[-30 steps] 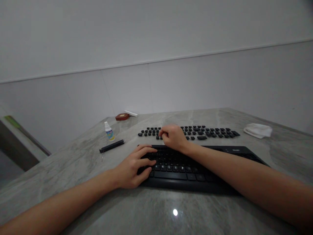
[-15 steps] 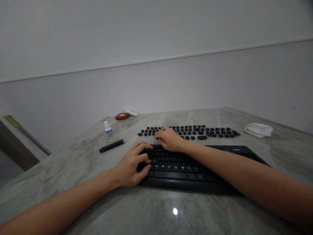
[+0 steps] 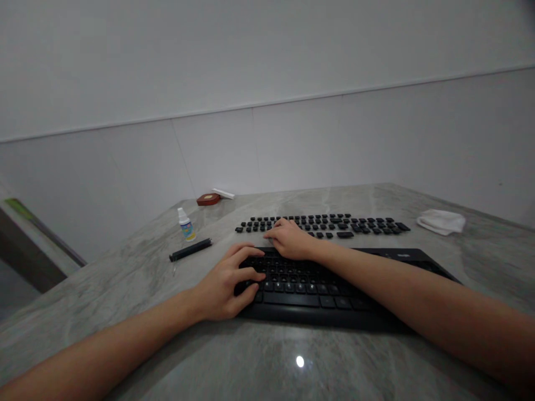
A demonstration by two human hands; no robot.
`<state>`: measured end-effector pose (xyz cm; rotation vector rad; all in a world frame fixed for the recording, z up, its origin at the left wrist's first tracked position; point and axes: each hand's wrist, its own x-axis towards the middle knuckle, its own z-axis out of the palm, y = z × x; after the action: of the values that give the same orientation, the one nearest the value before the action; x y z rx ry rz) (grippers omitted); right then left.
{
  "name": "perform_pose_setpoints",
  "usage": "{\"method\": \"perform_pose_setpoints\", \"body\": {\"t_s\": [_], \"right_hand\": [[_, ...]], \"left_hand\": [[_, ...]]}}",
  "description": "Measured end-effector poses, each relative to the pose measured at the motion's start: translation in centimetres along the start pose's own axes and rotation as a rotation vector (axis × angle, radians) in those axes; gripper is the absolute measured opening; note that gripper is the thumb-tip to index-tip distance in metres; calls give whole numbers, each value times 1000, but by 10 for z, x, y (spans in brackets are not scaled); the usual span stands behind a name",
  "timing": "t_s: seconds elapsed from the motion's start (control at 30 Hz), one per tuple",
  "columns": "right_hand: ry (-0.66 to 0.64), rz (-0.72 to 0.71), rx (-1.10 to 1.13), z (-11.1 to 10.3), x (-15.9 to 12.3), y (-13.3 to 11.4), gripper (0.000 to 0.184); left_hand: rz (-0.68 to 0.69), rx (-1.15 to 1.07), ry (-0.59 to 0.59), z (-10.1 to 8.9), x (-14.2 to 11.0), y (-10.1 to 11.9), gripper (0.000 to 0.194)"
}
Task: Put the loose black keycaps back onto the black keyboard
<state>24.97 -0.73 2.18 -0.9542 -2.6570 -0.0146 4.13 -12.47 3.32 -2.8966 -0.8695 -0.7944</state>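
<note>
My left hand lies over the left end of a black keyboard, with its fingers apart and touching it. The keyboard's upper left part has bare key sockets, while keys still sit on its lower rows. My right hand reaches across the keyboard's back edge to the near row of loose black keycaps. Its fingers are drawn together, tips down by the keycaps. Anything between those fingertips is too small and hidden to make out. My right forearm covers part of the keyboard.
Left of the keyboard are a black stick-like tool and a small spray bottle with a blue and yellow label. A reddish-brown case and a white strip lie near the wall. On the right sits a white cloth.
My right hand has turned from a curled pose to one with its fingers reaching left and down among the loose keycaps. My left hand shifted slightly on the keyboard.
</note>
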Motion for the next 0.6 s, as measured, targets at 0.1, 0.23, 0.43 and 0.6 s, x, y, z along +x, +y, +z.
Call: {"method": "perform_pose_setpoints", "body": {"t_s": [0.1,0.23,0.43,0.6], "right_hand": [[12,-36,20,1,1,2,40],[40,-53,7,2,1,3,39],[-16,-22,-3,0,0,1,37],[-37,-18,-8,-1,0,1,36]], "left_hand": [[-16,-21,3,1,-1,1,22],[-45,-43,17,1,-1,2,26],[-3,-18,19,1,-1,1,17],[-11,-21,1,1,-1,1,22]]}}
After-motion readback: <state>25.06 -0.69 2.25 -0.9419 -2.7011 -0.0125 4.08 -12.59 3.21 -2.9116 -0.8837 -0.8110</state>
